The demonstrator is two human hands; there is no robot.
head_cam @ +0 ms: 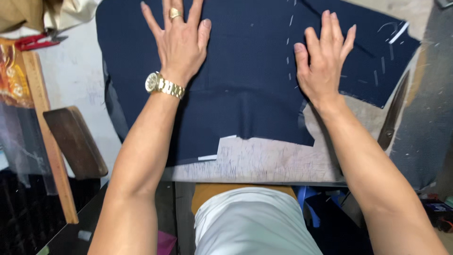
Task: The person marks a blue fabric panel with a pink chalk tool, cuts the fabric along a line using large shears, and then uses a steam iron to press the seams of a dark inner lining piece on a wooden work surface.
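A piece of dark navy fabric [250, 80] with white chalk dashes lies spread on a worn pale table [264, 163]. My left hand [181, 40], with a gold ring and a gold wristwatch, rests flat on the cloth, fingers spread. To the right, my right hand [325, 59] also presses flat on the cloth next to a line of chalk marks, fingers apart. Neither hand holds anything.
Dark tailor's scissors [394, 113] lie at the table's right edge. A long wooden ruler [47, 132] and a dark wooden block [75, 141] sit at the left, with red-handled pliers [35, 41] at the top left. Tan cloth [28, 12] is bunched in the far left corner.
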